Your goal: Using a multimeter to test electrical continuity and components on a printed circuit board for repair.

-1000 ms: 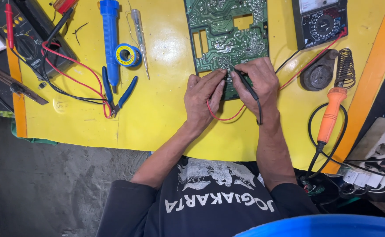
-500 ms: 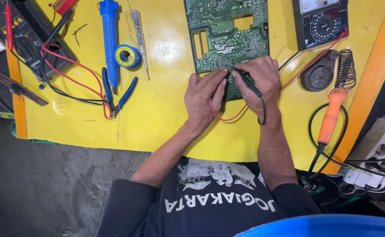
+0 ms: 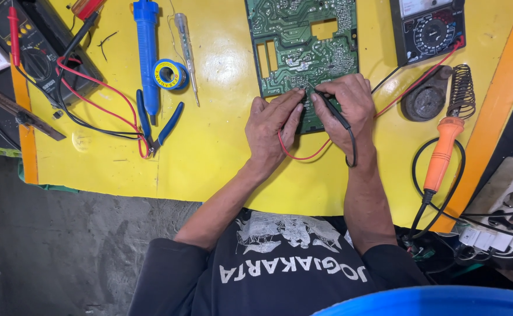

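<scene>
A yellow table [image 3: 221,152] carries a green circuit board [image 3: 294,35], blue pliers [image 3: 157,126], solder roll [image 3: 169,74] and orange soldering iron [image 3: 442,155]

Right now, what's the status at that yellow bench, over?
Left hand pinches red probe lead, right hand holds black probe. Both tips on green circuit board. Analog meter beside; nothing blocking.

Glossy yellow painted table [image 3: 221,152]; matt green circuit board [image 3: 303,41]; rough grey floor [image 3: 63,246].

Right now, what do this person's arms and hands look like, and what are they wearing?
Both the left hand and the right hand are bare, with no gloves, rings or watch showing. The forearms are uncovered to above the elbow. Short black sleeves belong to a black T-shirt with a white print across its chest.
</scene>
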